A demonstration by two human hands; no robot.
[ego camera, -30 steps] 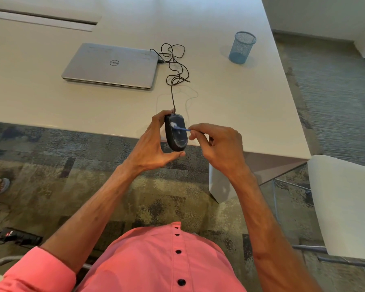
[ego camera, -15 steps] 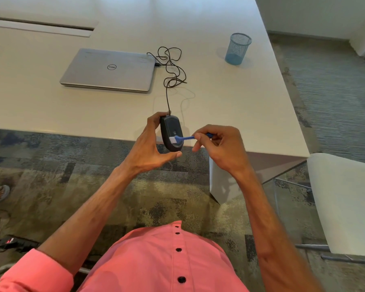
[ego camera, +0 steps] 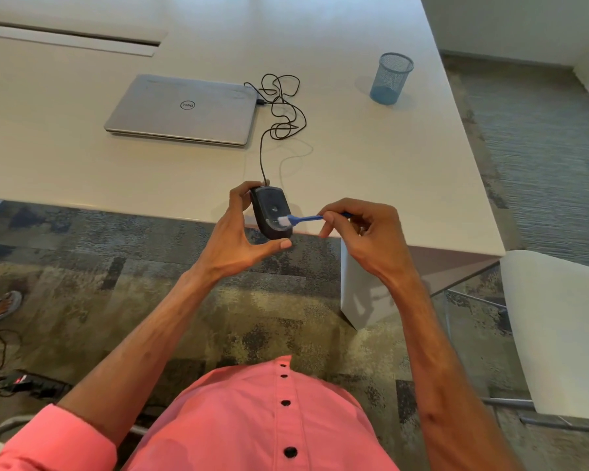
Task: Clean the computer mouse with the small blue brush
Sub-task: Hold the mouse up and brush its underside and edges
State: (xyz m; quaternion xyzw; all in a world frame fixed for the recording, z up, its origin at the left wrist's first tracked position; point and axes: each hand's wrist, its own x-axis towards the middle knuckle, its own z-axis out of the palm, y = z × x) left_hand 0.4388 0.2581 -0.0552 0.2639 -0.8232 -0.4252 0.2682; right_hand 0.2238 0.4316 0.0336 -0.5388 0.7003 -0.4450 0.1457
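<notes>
My left hand [ego camera: 233, 237] grips a black wired computer mouse [ego camera: 270, 210], held above the table's near edge with its underside turned up. Thumb and fingers clasp it from the left and from below. My right hand [ego camera: 361, 229] pinches the handle of the small blue brush [ego camera: 303, 218]. The brush's white bristles rest on the lower right part of the mouse. The mouse's black cable [ego camera: 279, 107] runs up across the table in loose loops to the laptop.
A shut silver laptop [ego camera: 184, 108] lies on the white table [ego camera: 371, 158]. A blue mesh cup [ego camera: 391, 78] stands at the far right. A white chair [ego camera: 558, 331] is to my right. A power strip [ego camera: 31, 387] with cables lies on the carpet at left.
The brush tip has moved from the upper part of the mouse down to its lower right part. Both hands stay at about the same spot over the table edge.
</notes>
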